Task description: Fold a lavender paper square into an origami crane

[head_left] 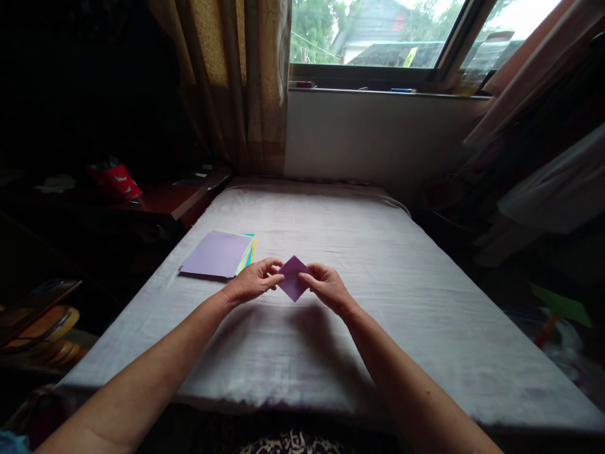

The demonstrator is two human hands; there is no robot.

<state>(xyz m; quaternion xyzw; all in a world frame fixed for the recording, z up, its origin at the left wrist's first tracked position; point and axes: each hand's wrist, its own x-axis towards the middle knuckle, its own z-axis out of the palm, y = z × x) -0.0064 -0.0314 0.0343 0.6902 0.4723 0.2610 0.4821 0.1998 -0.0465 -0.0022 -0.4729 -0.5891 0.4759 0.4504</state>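
Note:
A small folded purple paper (293,282) is held up over the cloth-covered table, turned so that it looks like a diamond. My left hand (255,279) pinches its left corner between thumb and fingers. On the opposite corner, my right hand (327,287) has the same kind of pinch, its thumb lying on the front face. Just beyond my left hand lies a stack of coloured paper (215,253), with a light purple sheet on top and green, blue and orange edges showing at its right side.
A white cloth (401,315) covers the table. To the left, a red pen holder (115,181) stands on a dark wooden desk (165,200). Behind are a curtain (236,82) and a window (373,38). Clothes (558,183) hang at the right.

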